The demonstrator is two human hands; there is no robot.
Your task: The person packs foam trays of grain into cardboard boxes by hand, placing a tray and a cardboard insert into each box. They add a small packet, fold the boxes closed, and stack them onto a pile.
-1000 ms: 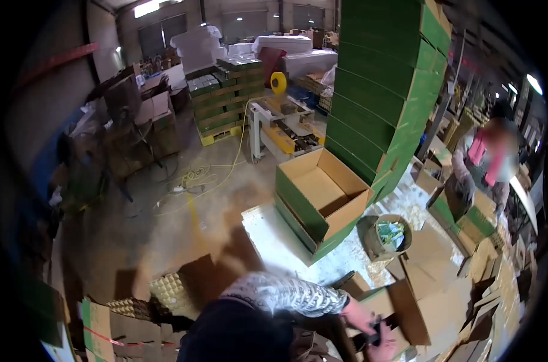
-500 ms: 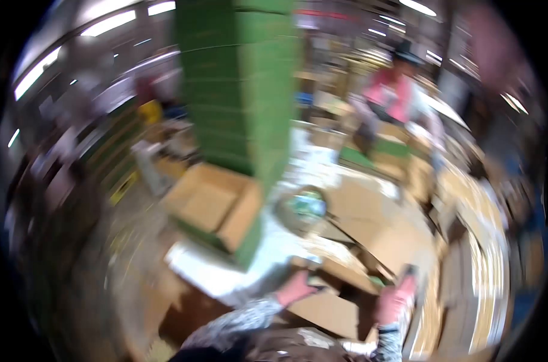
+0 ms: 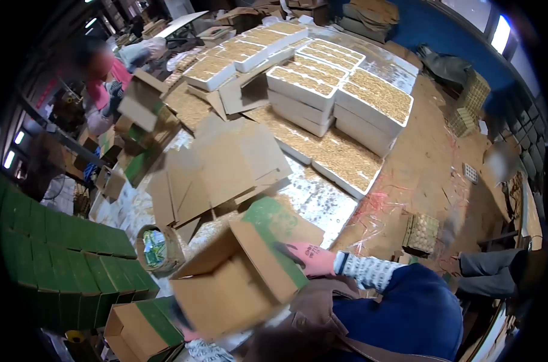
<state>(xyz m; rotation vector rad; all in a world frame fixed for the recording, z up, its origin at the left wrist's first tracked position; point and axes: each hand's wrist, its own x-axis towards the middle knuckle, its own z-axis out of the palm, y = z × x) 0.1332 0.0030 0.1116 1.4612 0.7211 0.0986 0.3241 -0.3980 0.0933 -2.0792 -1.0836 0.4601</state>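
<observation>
An open cardboard box [image 3: 229,286] with a green outer side is tilted in front of my body, its brown inside facing up. My right hand [image 3: 313,258], in a pink glove with dark fingertips, grips its right side. At the box's lower left, my left hand [image 3: 188,327], also gloved, is closed at its edge; most of its fingers are hidden or blurred. Just left of that hand lies another open green-sided carton [image 3: 147,330]. Behind the held box is a flattened cardboard sheet [image 3: 226,160].
A round container [image 3: 176,250] with green packets stands left of the box. Stacked green cartons [image 3: 69,253] fill the left side. White foam trays [image 3: 310,78] of yellowish-brown material are piled beyond. A co-worker [image 3: 102,78] handles cartons at upper left. Egg-like trays [image 3: 420,234] sit on the floor.
My view has swung to the right, bringing the foam trays into sight. The open box is now up in front of me between my hands, which were apart over cardboard flaps before.
</observation>
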